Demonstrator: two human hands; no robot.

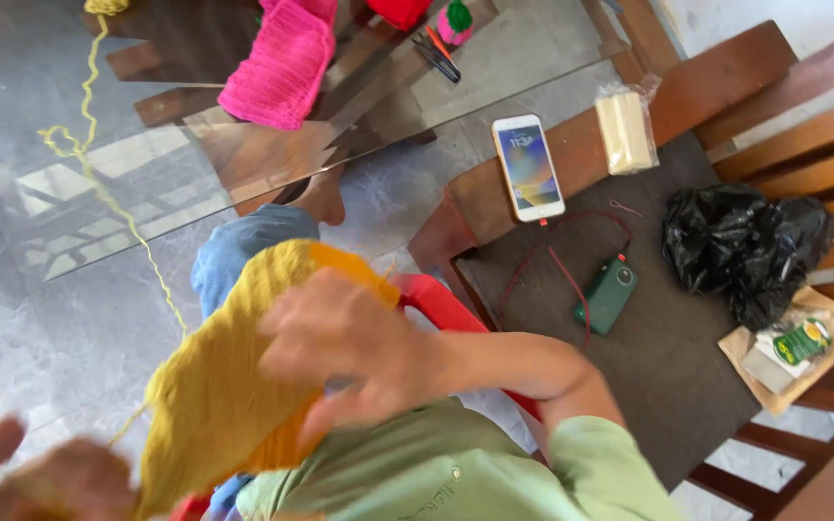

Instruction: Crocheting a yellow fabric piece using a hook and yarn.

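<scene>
My right hand (349, 338) grips the yellow knitted piece (224, 386) over my lap, fingers curled on its near edge. My left hand (36, 478) sits blurred at the bottom left corner; I cannot tell whether it is closed. Yellow yarn (98, 183) trails up across the glass table (533, 48), whose edge lies beyond my knees. The dark seat (668, 357) beside me carries a white phone (528, 166), a green power bank (607, 294) and a black bag (745, 246).

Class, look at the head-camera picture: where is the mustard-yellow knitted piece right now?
The mustard-yellow knitted piece sits low and left of centre, held by the right hand, with the blurred left hand at its lower-left corner.
</scene>
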